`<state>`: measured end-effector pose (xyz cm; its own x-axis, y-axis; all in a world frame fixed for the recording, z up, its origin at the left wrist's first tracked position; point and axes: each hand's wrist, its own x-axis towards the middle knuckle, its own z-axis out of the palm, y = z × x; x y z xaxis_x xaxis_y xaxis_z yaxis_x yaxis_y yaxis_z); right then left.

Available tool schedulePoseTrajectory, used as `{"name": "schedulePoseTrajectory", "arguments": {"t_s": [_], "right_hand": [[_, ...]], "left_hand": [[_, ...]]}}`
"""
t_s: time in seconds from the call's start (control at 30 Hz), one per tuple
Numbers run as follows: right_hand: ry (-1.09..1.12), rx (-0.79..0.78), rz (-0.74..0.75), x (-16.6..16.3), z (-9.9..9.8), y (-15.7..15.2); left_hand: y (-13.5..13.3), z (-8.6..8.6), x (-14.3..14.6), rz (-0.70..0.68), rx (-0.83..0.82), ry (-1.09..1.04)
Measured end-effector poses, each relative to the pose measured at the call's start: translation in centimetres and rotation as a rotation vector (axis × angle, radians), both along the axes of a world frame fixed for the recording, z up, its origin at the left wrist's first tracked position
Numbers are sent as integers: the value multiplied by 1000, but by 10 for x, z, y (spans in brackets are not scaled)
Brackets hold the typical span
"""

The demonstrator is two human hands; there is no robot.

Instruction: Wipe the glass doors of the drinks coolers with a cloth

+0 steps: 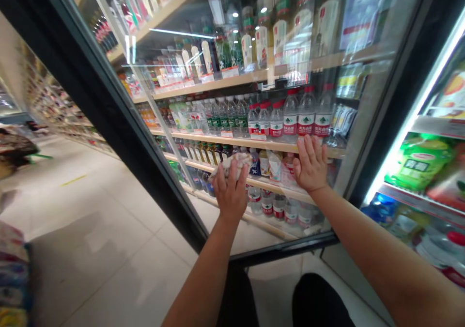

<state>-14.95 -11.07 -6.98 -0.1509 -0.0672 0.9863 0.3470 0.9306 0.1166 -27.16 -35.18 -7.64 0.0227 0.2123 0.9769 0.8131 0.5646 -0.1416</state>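
Note:
My left hand (230, 190) is closed round a crumpled whitish cloth (235, 164) and presses it against the open glass door (254, 99) of a store cooler. My right hand (311, 164) lies flat on the same glass, fingers stretched upward, a little to the right of the cloth. Through the glass I see reflected shelves of water bottles with red labels (290, 118) and other drinks.
The door's dark frame (109, 99) runs diagonally to the floor at the left. A lit cooler shelf with green packs (421, 162) stands at the right. A tiled aisle (90, 230) stretches left, with colourful goods (12, 273) at the left edge. My dark trousers (316, 303) show below.

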Motion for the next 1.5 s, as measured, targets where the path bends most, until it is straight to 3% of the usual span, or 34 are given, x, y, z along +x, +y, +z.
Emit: {"name": "schedulePoseTrajectory", "arguments": {"t_s": [0.1,0.17,0.23,0.33,0.4,0.47,0.57,0.63,0.83,0.9,1.0,1.07,1.13,1.23,1.3,1.37,1.5], "right_hand": [[-43,-59,-38,0,-4,2],[-61,-82,-48,-1,-5,2],[-47,-68,-40,-1,-4,1],[-7,-14,-31,-1,-2,-1],[-7,-4,-30,-1,-1,-1],[-20,-19,-25,0,-1,-1],[-13,-27,-11,0,-2,0],[-16,-36,-15,-1,-3,1],[-34,-40,-54,-1,-3,1],[-25,-36,-51,0,-3,1],[-45,-53,-39,1,-2,1],[-31,-35,-26,1,-1,0],[-5,-13,-21,1,0,-1],[-9,-16,-34,1,0,-2],[-20,-18,-33,1,0,-1],[-27,-27,-26,2,-1,0],[-40,-63,-10,2,-4,2]], "left_hand": [[-5,36,-13,-5,71,-8],[-6,44,-13,-11,102,-26],[-5,31,-7,-3,84,-31],[0,-10,7,16,-31,-38],[4,-22,13,10,-89,-47],[10,-14,14,-17,-90,-74],[18,17,13,-74,-44,-116],[22,26,17,-67,-30,-118],[24,-12,31,-111,-247,35],[21,-6,27,-117,-277,47],[15,19,15,-89,-196,-12],[13,26,12,-68,-141,-46],[12,16,16,-43,-115,-57],[11,-13,26,-43,-176,-24],[7,-19,27,-68,-241,12],[0,-6,21,-71,-239,25],[-15,35,1,-10,-81,-36]]}}
